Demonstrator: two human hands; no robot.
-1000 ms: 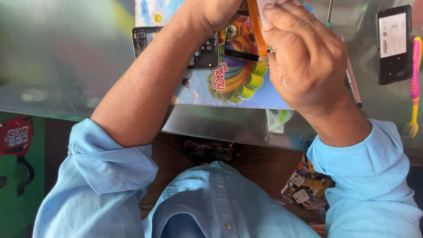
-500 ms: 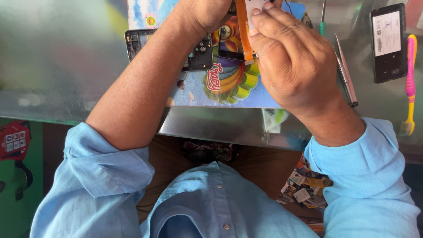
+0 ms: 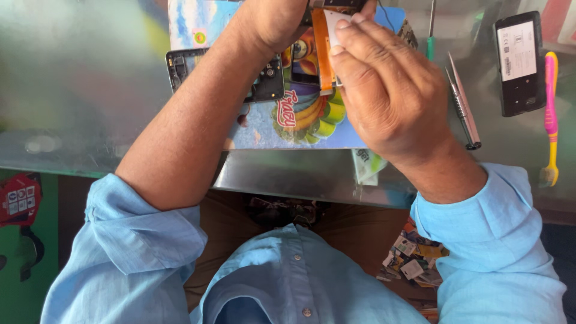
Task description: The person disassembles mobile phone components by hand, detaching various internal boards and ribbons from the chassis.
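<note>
from over the head, both hands meet at the top edge of the glass counter (image 3: 90, 78): the left hand (image 3: 282, 21) is closed around a small part that is mostly cut off by the frame, and the right hand (image 3: 390, 96) pinches an orange flex ribbon (image 3: 322, 54) hanging from it, fingertips (image 3: 343, 25) pressed on a pale strip. it looks like the ribbon is being worked free or seated, a job that seems to want a light, steady pull. under the left forearm lies an opened phone frame (image 3: 180, 63) on a colourful picture mat (image 3: 300, 120). off to the right sit a screwdriver (image 3: 461, 108), a green-handled tool (image 3: 430, 36), a black phone (image 3: 519, 63) and a pink toothbrush (image 3: 550, 114), all well apart from the hands.
</note>
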